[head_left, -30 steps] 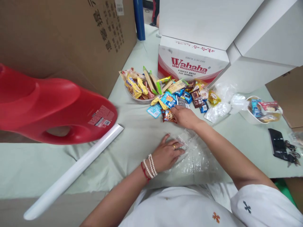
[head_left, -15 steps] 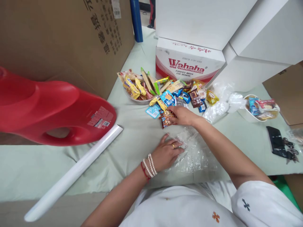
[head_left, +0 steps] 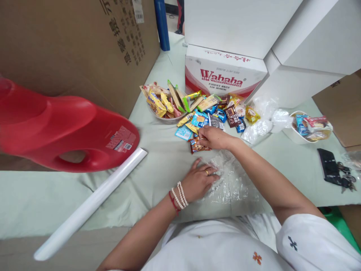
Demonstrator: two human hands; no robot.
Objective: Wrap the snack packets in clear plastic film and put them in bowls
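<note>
My left hand, with a ring and bead bracelets, lies flat and open on a clear plastic bag spread on the pale green cloth. My right hand reaches over the bag to the near edge of a heap of wrapped snacks. Its fingers are closed on a small brown cookie packet, which lies just at the edge of the heap. A shallow bowl holds more snack packets at the heap's left.
A big red plastic jug lies on its side at the left, with a white tube in front of it. Cardboard and white boxes, one marked Wahaha, stand behind. At the right are a white bowl of snacks, crumpled plastic bags, a black phone and keys.
My right hand has closed on the brown cookie packet and drawn it a little toward me, out of the heap. My left hand has stayed flat on the bag.
</note>
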